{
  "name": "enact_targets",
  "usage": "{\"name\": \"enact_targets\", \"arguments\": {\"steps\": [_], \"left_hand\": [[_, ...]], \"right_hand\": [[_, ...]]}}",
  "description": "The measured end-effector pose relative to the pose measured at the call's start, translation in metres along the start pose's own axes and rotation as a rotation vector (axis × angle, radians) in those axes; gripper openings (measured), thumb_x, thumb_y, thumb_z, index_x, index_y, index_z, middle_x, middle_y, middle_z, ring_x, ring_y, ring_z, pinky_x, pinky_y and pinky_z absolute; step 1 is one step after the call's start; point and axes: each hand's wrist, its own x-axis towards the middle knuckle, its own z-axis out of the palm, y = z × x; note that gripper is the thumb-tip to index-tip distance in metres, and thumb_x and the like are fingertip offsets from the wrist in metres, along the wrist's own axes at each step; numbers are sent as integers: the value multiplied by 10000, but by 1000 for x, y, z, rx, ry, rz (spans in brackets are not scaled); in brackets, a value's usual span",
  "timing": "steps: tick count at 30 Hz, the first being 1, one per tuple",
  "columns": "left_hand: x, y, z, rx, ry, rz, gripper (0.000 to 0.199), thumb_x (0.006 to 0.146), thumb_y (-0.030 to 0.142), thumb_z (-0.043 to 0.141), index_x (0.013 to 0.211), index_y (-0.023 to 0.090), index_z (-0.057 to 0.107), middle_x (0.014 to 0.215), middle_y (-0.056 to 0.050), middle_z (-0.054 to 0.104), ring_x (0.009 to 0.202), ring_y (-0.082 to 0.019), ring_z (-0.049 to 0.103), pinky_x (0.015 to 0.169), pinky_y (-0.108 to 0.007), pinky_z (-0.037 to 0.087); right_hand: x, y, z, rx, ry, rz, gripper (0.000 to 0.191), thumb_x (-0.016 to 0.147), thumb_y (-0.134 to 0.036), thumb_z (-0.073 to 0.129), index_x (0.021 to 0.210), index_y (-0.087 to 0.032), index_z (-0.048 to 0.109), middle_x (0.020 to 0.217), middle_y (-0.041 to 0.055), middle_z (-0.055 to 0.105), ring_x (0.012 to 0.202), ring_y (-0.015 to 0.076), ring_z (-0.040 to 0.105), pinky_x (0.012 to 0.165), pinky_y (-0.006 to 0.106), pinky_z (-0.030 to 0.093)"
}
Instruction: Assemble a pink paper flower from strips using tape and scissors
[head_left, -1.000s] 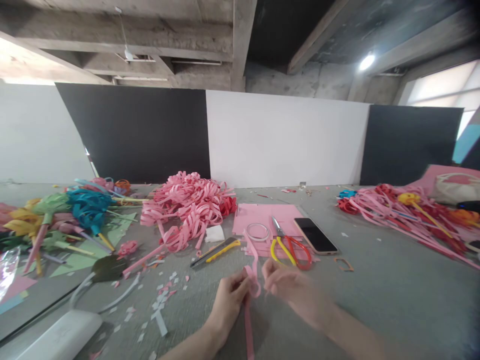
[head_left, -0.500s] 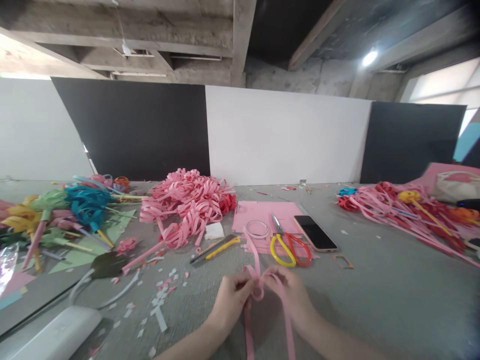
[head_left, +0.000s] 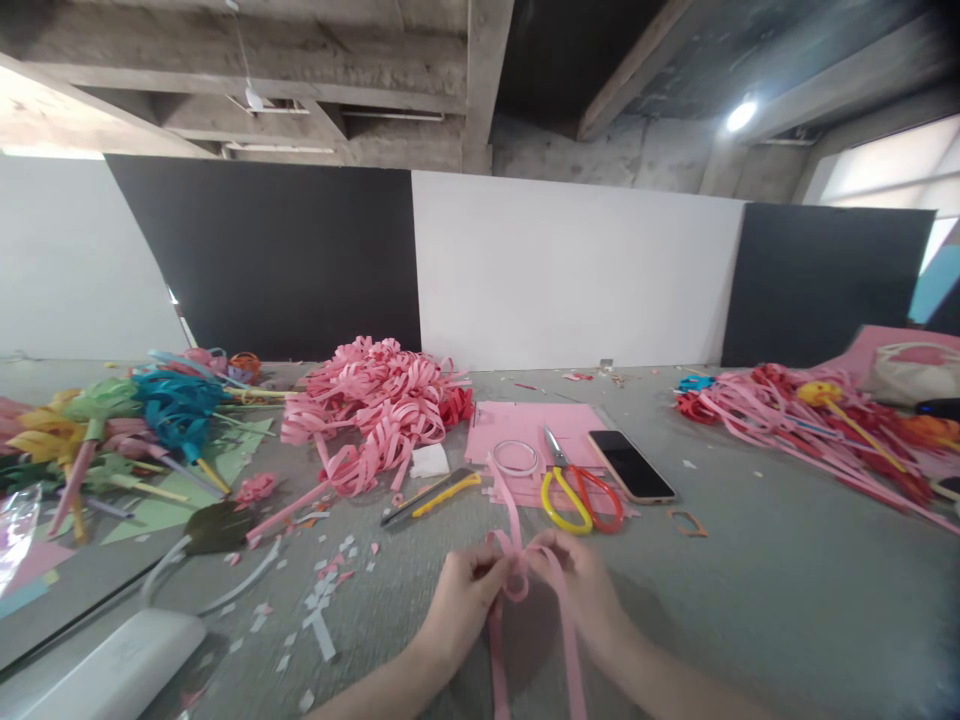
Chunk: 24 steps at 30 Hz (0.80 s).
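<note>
Near the bottom centre, my left hand (head_left: 469,595) pinches pink paper strips (head_left: 514,580) that cross in a small loop. On the other side of that loop, my right hand (head_left: 581,580) is closed on the strips too, its fingertips close to those of the left. One strip end points up toward the pink paper sheets (head_left: 529,430), and two long ends hang down between my forearms. Beyond my hands lie scissors (head_left: 577,498) with yellow and red handles, a clear ring of tape (head_left: 515,458) and a yellow cutter (head_left: 446,495).
A heap of pink curled paper (head_left: 375,410) stands behind on the left, with coloured paper flowers (head_left: 176,410) beside it. A phone (head_left: 631,466) lies right of the scissors. More strips (head_left: 795,420) are at far right. A white power bank (head_left: 124,670) and paper scraps lie at lower left.
The hanging strip end by my right hand has shifted slightly left. Both hands keep their grip in nearly the same place.
</note>
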Motion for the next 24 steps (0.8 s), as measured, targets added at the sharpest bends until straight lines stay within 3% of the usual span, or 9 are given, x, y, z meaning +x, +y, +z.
{"name": "enact_targets", "arguments": {"steps": [5, 11, 24], "left_hand": [[-1, 1, -1, -11, 0, 33, 340, 727, 365, 458, 483, 138, 523, 401, 55, 381, 406, -79, 344, 415, -199, 225], [-3, 4, 0, -79, -79, 27, 237, 686, 312, 508, 555, 125, 572, 511, 27, 478, 492, -93, 398, 475, -202, 280], [-1, 3, 0, -51, 24, 22, 249, 694, 329, 503, 541, 135, 531, 502, 42, 430, 495, -91, 381, 471, -198, 265]], "right_hand": [[-1, 1, 0, 3, 0, -8, 125, 677, -284, 581, 626, -173, 552, 590, -27, 561, 593, 142, 538, 569, 222, 408], [-2, 0, 1, 54, -47, -11, 122, 702, -282, 555, 643, -176, 544, 608, -17, 590, 607, 149, 559, 593, 229, 417], [2, 9, -1, -97, -34, -129, 202, 736, -362, 507, 654, -178, 525, 594, -18, 541, 594, 146, 518, 559, 224, 382]]}}
